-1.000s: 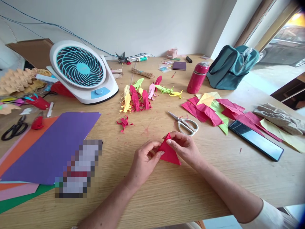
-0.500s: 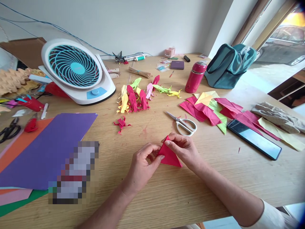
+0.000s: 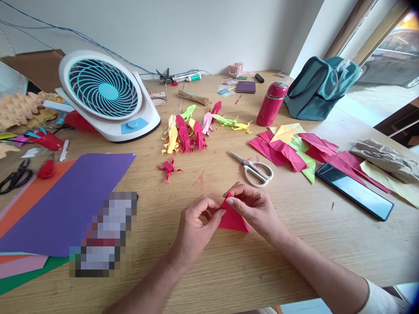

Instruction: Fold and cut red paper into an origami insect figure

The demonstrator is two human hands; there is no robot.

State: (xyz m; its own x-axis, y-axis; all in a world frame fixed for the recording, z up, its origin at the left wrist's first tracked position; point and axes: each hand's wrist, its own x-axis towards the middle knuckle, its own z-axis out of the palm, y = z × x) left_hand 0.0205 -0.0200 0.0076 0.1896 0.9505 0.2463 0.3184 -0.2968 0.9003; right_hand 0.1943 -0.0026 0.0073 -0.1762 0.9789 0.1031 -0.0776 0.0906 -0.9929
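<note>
A folded red paper [image 3: 233, 221], roughly triangular, is held between both hands near the front of the wooden table. My left hand [image 3: 198, 224] pinches its left edge between thumb and fingers. At its top corner, my right hand [image 3: 253, 209] grips the paper, thumb against fingers. Just beyond the right hand lie white-handled scissors [image 3: 257, 171], their blades pointing away to the left. A small red origami figure with thin limbs [image 3: 169, 168] rests to the far left of the hands. Behind it stands a group of folded paper figures [image 3: 185, 133] in red, yellow, green and pink.
On the left are coloured paper sheets [image 3: 68, 205], a fan [image 3: 104, 93] and black-handled scissors [image 3: 16, 176]. To the right lie folded paper pieces [image 3: 278, 150], a phone [image 3: 355, 192] and a crumpled cloth [image 3: 386, 161]. A red flask [image 3: 271, 104] and teal bag [image 3: 319, 89] stand behind.
My left thumb and fingers have slid up the paper's left edge, closer to my right fingertips. The paper's top corner sits slightly lower. The view has shifted a little.
</note>
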